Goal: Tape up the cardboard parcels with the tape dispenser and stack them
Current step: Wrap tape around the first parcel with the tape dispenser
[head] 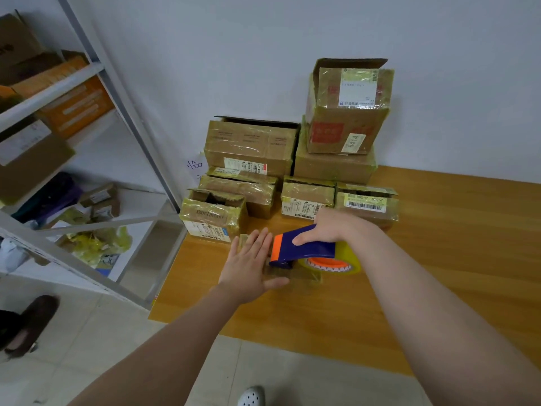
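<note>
Parcel: small flat brown cardboard parcel (292, 275), glossy with tape, on the wooden bench (439, 259).
Left hand (248, 265): fingers straight, pressing flat on it.
Right hand (325, 227): gripping the blue-and-orange tape dispenser (304, 247) over the parcel.

The worktop (439, 259) is smooth, warm-toned wood grain with a soft sheen, the cardboard parcels (251, 148) are matt brown under glossy, wrinkled clear tape (paper labels stuck on several), and the tape dispenser (304, 247) is shiny blue and orange plastic.

Parcels (251, 148) stacked behind tape dispenser (304, 244) on table (439, 259), shelving (126, 112) at left
</note>
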